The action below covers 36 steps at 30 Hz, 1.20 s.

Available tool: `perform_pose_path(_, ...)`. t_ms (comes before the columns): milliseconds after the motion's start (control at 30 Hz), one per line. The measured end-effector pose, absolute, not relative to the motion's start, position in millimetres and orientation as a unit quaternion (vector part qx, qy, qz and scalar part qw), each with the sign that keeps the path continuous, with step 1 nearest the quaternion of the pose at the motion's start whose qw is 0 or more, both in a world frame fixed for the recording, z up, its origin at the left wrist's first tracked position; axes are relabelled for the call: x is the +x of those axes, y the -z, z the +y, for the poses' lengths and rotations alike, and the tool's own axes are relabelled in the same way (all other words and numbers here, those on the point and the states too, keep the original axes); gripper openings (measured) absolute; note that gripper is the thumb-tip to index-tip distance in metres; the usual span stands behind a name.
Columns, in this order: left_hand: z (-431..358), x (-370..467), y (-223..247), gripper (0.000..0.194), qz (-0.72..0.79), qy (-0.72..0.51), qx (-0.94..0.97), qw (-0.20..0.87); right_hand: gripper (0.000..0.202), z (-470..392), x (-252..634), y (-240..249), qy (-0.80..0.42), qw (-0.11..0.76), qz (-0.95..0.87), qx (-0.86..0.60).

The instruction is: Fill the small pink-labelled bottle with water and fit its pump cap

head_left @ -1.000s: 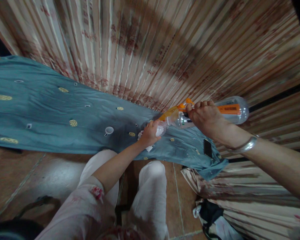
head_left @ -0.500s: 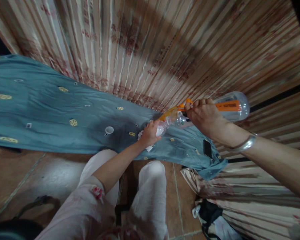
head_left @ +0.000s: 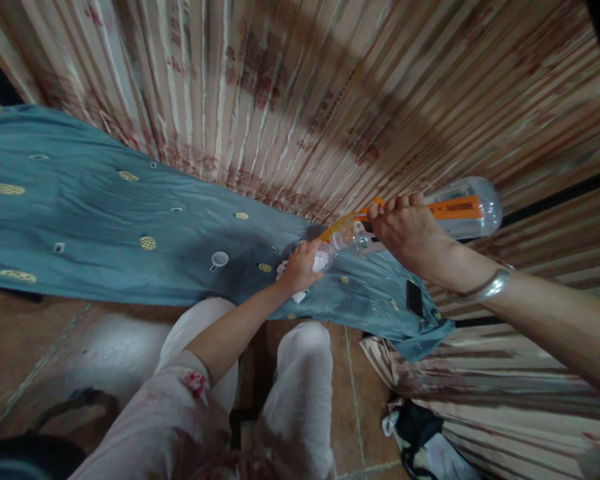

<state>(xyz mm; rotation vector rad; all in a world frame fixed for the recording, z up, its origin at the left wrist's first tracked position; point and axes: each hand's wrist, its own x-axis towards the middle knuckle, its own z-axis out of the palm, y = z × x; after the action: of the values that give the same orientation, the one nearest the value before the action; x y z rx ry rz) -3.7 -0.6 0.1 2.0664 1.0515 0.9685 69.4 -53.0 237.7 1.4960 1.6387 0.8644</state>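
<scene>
My right hand (head_left: 405, 230) is wrapped round a large clear plastic bottle (head_left: 463, 210) with an orange label. The bottle is tilted, its base up to the right and its narrow end down to the left. An orange-yellow strip (head_left: 339, 227) runs beside that end, between my hands. Closed round a small clear container (head_left: 324, 259) with something white in it, my left hand (head_left: 303, 268) is at the lower end of the bottle. Whether the two touch there, I cannot tell. White crumpled material (head_left: 299, 296) shows under my left hand.
A small white cup (head_left: 219, 259) with a handle is on the blue-green cloth (head_left: 90, 220), left of my hands. A dark phone (head_left: 415, 298) lies at the cloth's right end. Pleated curtains (head_left: 280, 100) hang behind; dark and pale fabric (head_left: 425, 433) lies at lower right.
The base of the bottle has risen very slightly. Both hands keep nearly the same place and hold.
</scene>
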Motion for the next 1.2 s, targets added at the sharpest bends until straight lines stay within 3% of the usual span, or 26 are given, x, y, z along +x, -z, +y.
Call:
perform_pose_path(800, -2, -6, -2, 0.078, 0.389, -0.381, 0.774, 0.322, 0.04, -48, 72, -230, -0.381, 0.346, 0.644, 0.566)
perform_pose_path(1200, -2, -5, 0, 0.08, 0.392, -0.382, 0.774, 0.319, 0.039, -46, 77, -226, -0.358, 0.275, 0.677, 0.581)
